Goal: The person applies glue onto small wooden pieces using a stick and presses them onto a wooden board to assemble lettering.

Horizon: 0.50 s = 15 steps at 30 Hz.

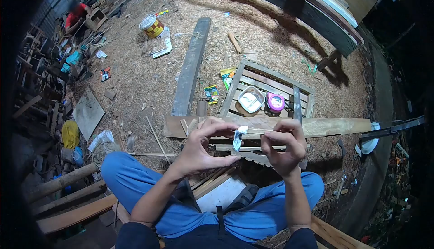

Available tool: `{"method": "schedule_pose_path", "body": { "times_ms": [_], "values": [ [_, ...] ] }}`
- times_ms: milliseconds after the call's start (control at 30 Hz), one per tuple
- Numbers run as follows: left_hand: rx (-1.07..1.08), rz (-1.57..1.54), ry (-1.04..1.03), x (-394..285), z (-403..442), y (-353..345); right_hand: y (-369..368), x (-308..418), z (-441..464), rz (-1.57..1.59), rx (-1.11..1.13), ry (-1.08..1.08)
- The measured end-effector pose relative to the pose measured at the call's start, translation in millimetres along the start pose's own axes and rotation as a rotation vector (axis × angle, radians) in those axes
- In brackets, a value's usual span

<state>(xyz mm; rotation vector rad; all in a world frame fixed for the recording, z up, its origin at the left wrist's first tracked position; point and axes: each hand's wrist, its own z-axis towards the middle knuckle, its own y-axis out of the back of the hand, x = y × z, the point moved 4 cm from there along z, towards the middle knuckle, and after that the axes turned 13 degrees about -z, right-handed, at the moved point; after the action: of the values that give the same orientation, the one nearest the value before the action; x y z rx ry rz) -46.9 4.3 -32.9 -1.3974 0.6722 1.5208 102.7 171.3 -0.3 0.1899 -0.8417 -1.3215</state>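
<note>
My left hand (199,147) pinches a small flat piece (237,142) upright between thumb and fingers; it has a pale bluish, shiny face, and its exact kind is unclear. My right hand (287,147) grips a thin wooden stick (257,131) that points left. A lump of white paste (243,129) sits at the stick's tip, touching or very close to the piece's top. Beyond my hands, a clear plastic tub (261,107) with white paste in it rests on a slatted wooden frame (239,78). Beside it is a round pink and black object (275,101).
A wooden plank (337,127) lies across in front of me. A long beam (192,68) extends away over shavings. Farther off are a yellow-red bucket (153,28) and a person in a red shirt (77,16). A white helmet-like object (370,140) lies right.
</note>
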Motion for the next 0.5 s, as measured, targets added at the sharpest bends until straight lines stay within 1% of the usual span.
{"method": "schedule_pose_path", "body": {
  "times_ms": [33, 100, 167, 200, 267, 433, 500],
  "values": [
    [-0.003, 0.001, -0.001, -0.2, -0.1, 0.4, 0.6, -2.6, -1.2, 0.024, -0.02, -0.082],
    [-0.016, 0.021, -0.012, -0.5, 0.2, 1.3, -0.2, -2.0, -0.6, 0.04, -0.029, -0.106],
    [-0.019, 0.032, -0.025, 0.7, 0.6, 2.0, -2.1, 0.5, -0.6, -0.03, -0.01, 0.006],
    [-0.023, 0.044, -0.038, 1.1, 0.7, 2.5, -1.0, 0.5, -0.4, -0.031, -0.01, 0.005],
    [-0.013, 0.047, -0.029, 2.7, 0.4, 4.2, -0.3, 3.7, 1.5, -0.022, 0.051, 0.081],
    [0.008, 0.098, -0.012, 8.0, -0.2, 8.0, 0.2, 2.0, 0.4, -0.029, 0.039, 0.061],
    [-0.03, 0.135, -0.038, 8.7, -0.3, 9.5, 0.1, 1.0, 1.0, -0.035, 0.02, 0.042]
  ]
}}
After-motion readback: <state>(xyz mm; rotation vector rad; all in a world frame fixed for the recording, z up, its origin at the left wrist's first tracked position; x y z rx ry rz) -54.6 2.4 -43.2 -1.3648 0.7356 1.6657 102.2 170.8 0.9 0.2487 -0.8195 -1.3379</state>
